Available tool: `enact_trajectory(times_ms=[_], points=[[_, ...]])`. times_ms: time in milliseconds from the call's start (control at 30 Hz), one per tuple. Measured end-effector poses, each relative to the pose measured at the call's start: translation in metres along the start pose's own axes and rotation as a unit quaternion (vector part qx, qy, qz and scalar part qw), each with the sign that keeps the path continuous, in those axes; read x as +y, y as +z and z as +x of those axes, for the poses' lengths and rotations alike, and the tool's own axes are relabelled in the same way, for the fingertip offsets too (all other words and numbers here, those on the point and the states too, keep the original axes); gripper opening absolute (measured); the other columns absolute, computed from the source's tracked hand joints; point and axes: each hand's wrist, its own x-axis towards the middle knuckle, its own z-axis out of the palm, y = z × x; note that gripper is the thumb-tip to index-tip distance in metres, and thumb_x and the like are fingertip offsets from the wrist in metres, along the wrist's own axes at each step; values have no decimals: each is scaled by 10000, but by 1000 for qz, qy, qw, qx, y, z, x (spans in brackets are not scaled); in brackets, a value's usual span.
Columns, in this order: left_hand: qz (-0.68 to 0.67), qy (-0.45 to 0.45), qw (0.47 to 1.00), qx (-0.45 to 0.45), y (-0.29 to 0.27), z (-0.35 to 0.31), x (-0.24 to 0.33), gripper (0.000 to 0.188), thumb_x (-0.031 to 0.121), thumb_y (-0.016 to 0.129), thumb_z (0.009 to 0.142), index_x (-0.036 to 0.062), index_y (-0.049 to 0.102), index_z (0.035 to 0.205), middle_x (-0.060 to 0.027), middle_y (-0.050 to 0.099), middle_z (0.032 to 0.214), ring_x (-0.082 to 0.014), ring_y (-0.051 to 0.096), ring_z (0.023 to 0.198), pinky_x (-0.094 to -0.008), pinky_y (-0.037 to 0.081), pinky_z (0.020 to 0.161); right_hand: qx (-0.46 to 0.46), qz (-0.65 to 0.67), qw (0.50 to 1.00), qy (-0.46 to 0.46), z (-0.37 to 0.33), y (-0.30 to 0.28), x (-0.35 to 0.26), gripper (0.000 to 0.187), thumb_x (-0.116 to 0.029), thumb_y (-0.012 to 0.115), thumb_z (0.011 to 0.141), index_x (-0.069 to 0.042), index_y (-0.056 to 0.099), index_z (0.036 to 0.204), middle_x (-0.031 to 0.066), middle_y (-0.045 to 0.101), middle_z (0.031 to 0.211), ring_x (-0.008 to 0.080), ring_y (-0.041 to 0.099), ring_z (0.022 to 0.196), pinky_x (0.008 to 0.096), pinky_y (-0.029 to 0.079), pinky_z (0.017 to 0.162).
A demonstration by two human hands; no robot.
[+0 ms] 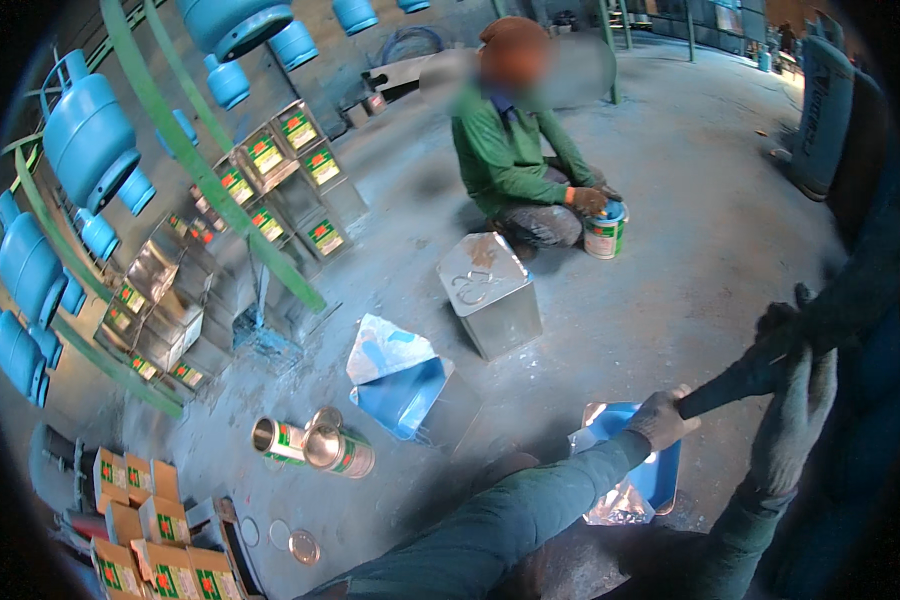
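Note:
Below my left hand, an open square tin (664, 487) has blue inside and torn silvery sheet at its opening. My left hand (663, 420), in a grey glove, is closed round the lower end of a long dark pole-like thing (735, 382) above the tin. Farther up it, my right hand (792, 425), also gloved, has its fingers against and partly behind the dark length. Its far end merges into shadow, so its exact kind does not show. My left sleeve covers part of the tin.
A person in green (510, 150) squats ahead, hands on a small round can (604, 235). Nearby stand a closed square tin (490, 290) and a cut-open blue-lined tin (410, 395). Two round cans (338, 450), cartons (165, 520), stacked tins (290, 180) and hanging blue gas cylinders (90, 130) are leftward.

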Motion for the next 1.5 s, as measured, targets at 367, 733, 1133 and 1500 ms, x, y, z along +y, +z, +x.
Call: enact_trajectory(times_ms=[367,733,1133,1500], points=[[-28,-14,994,-103,34,-26,7,449,294,756,881,25,636,1220,-236,716,1085,-391,697,1067,-446,529,941,50,-37,997,38,11,12,-15,406,-140,518,1041,-4,563,1421,114,708,1085,108,622,841,242,507,748],[62,-87,992,-73,-21,-15,-2,383,230,802,815,56,688,1136,-186,743,1012,-348,723,1007,-424,548,886,67,36,994,75,14,21,-7,356,-94,506,1051,34,584,1374,107,692,1134,145,649,959,274,530,818],[-61,-51,988,-132,39,-12,-5,444,291,724,894,35,644,1248,-248,728,1081,-349,722,1058,-421,549,883,-48,25,997,62,11,14,-29,445,-38,634,955,32,582,1392,127,716,1139,149,665,980,286,549,839],[155,-71,979,-110,8,-11,1,430,313,776,804,35,694,1121,-249,735,1040,-433,694,1057,-459,564,909,143,113,979,85,27,-10,1,355,-121,598,1028,38,583,1345,111,712,1057,141,668,903,269,546,749]])
